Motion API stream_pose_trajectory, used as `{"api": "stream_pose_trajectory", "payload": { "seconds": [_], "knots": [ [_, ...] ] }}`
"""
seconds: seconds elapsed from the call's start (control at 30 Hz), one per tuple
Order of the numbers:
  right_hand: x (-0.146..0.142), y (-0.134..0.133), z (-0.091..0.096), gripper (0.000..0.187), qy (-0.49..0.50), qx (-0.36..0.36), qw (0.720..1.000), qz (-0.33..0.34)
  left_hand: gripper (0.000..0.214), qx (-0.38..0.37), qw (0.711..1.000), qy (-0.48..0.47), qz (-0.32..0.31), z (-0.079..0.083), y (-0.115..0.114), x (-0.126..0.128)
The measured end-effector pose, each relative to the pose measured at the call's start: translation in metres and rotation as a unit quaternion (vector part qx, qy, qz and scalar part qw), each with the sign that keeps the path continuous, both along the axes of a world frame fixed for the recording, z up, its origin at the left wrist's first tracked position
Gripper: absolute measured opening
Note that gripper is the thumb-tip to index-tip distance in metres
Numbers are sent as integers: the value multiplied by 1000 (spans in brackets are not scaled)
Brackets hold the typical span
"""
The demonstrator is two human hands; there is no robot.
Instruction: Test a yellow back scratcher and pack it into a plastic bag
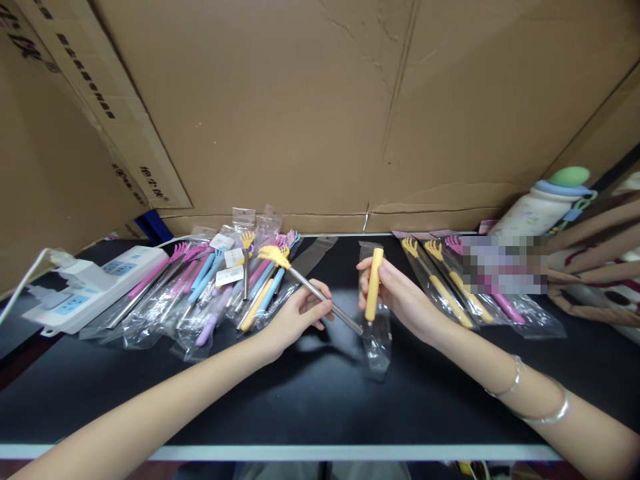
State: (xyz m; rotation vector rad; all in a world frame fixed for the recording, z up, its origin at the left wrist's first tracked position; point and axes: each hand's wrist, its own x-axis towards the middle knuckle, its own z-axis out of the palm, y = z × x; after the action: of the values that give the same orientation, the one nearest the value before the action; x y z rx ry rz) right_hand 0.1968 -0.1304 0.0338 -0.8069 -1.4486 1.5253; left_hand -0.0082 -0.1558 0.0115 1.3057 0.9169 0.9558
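Observation:
My left hand (301,311) pinches the thin metal shaft of a back scratcher whose yellow claw head (273,256) points up and to the left. My right hand (395,293) is closed round the yellow handle (373,283) of the same scratcher, together with a clear plastic sleeve (377,343) that hangs down from the handle. Both hands are held just above the black tabletop (320,393), near its middle.
A heap of bagged scratchers in pink, blue, purple and yellow (210,287) lies at the left. More bagged yellow and pink ones (450,287) lie at the right. A white power strip (95,283) sits far left, a bottle (543,203) far right, cardboard (300,107) behind.

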Motion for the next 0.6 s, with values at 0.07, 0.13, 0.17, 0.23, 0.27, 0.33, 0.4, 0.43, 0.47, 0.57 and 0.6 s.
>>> {"api": "stream_pose_trajectory", "payload": {
  "seconds": [0.07,0.13,0.17,0.23,0.27,0.33,0.4,0.43,0.47,0.57,0.6],
  "knots": [
    [1,0,1,34,-14,6,1000,-1,40,-5,1000,-9,16,2,0,0],
    [1,0,1,36,-36,19,999,0,39,-3,999,-12,33,2,1,-1],
    [2,0,1,36,-48,28,998,0,38,-3,999,-14,41,2,2,-2],
    [2,1,0,36,-68,44,997,-1,37,-1,998,-18,57,0,4,-3],
    [2,1,-1,35,-76,50,996,-4,36,1,998,-20,65,-2,5,-4],
    [1,3,-5,33,-94,64,993,-13,35,6,996,-24,83,-4,6,-4],
    [1,6,-8,32,-113,83,990,-18,34,11,994,-30,105,-6,7,-4],
    [0,7,-10,30,-127,98,987,-17,34,14,993,-34,115,-6,7,-4],
    [0,7,-11,28,-146,120,982,-14,34,15,991,-38,127,-7,7,-4],
    [2,7,-11,18,-242,216,946,-22,36,21,985,-54,164,-8,8,-4],
    [2,6,-10,14,-277,246,928,-33,36,22,983,-59,175,-9,8,-4]
  ]
}}
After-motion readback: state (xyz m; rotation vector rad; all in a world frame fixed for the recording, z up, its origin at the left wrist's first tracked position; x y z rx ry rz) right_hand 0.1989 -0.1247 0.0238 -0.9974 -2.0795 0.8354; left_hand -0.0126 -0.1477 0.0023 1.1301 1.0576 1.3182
